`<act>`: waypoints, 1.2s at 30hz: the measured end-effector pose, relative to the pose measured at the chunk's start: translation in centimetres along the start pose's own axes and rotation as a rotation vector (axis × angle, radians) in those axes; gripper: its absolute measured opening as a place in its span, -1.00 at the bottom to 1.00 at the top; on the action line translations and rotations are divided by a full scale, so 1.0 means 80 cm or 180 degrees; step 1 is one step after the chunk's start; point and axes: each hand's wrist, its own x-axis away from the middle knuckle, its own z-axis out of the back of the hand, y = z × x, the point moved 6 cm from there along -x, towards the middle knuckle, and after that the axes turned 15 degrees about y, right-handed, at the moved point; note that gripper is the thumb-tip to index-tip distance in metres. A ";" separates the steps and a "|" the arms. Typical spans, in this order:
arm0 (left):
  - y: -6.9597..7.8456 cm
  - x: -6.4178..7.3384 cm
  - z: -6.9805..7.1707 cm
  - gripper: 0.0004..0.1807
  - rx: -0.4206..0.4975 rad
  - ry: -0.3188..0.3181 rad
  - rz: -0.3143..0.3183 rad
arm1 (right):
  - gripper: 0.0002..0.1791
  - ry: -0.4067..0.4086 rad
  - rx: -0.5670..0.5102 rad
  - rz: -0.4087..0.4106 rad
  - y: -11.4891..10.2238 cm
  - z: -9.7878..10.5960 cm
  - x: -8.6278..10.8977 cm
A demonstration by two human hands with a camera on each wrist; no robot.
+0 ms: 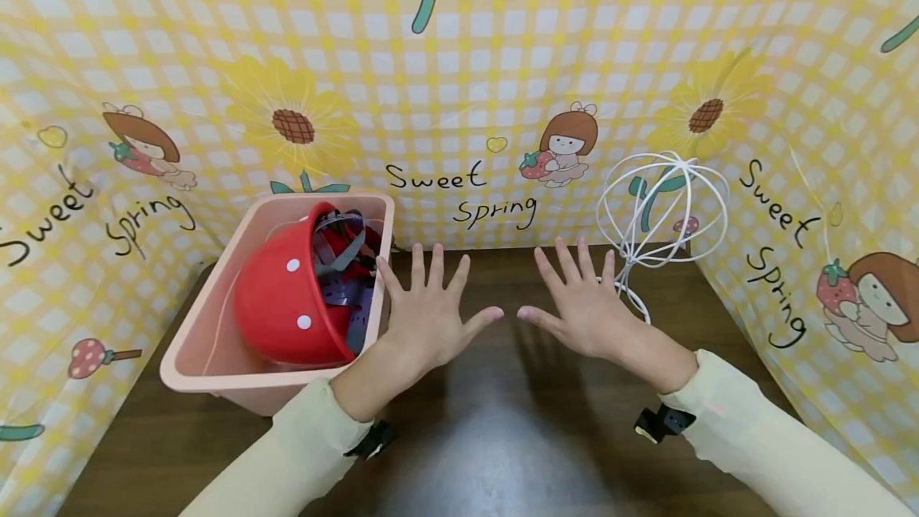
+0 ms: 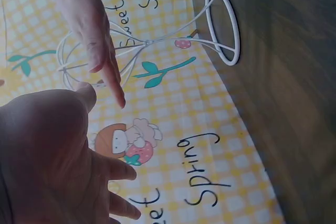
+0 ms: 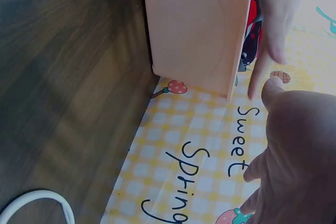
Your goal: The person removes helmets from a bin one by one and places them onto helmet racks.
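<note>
Both hands are held up over the dark table, fingers straight and spread, thumbs pointing toward each other with a gap between. Nothing is in either of them. My left hand [image 1: 431,317] is beside the right wall of a pink bin [image 1: 215,381]; its little finger overlaps the rim in the head view. Inside the bin a red helmet [image 1: 276,301] with white dots lies on its side, its straps and purple lining facing right. My right hand [image 1: 585,309] is just left of a white wire stand [image 1: 628,256], which has a rounded cage top and a ring base [image 2: 237,40].
A yellow checked cloth [image 1: 459,102] printed with flowers, figures and lettering walls the table [image 1: 488,437] at the back and both sides. The bin takes up the left of the table. The stand is at the back right, near the cloth. Each wrist wears a small black device [image 1: 664,424].
</note>
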 end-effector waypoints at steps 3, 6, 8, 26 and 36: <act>-0.005 0.004 0.015 0.02 -0.0057 0.0070 -0.0081 | 0.01 0.0048 -0.0043 0.0074 -0.001 0.007 -0.001; -0.016 0.008 0.032 0.02 -0.0130 0.0171 -0.0127 | 0.00 0.0113 -0.0075 0.0194 -0.004 0.015 -0.003; -0.025 0.010 0.044 0.02 -0.0147 0.0253 -0.0138 | 0.00 0.0155 -0.0062 0.0279 -0.006 0.019 -0.005; -0.234 0.059 0.119 0.01 0.0329 0.0404 0.0454 | -0.05 0.0059 -0.0398 0.0768 -0.108 0.053 -0.048; -0.378 0.100 0.104 -0.09 0.1318 -0.0592 0.0849 | -0.05 -0.0332 -0.1082 0.0906 -0.194 0.045 -0.094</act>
